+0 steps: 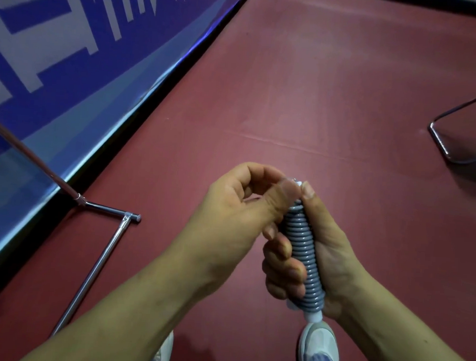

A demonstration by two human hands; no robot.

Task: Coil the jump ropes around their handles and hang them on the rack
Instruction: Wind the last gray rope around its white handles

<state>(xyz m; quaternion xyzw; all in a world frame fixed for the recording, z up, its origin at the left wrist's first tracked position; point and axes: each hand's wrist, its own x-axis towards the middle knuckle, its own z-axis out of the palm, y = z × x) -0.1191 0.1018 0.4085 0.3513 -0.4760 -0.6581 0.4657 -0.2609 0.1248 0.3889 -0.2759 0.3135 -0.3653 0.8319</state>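
Note:
A grey jump rope [302, 255] is wound in tight turns around its white handles, forming an upright bundle with a white end showing at the bottom. My right hand [324, 254] wraps around the bundle, thumb resting at its top. My left hand [238, 213] pinches the top end of the bundle between thumb and fingers. The chrome base of the rack [100, 258] stands on the floor to the lower left, with a reddish pole [26, 152] slanting up from it.
The floor is dark red matting [318, 101]. A blue banner wall [59, 46] with white lettering runs along the left. A black metal chair leg frame [454, 131] sits at the right edge. My white shoes [319, 344] are below my hands.

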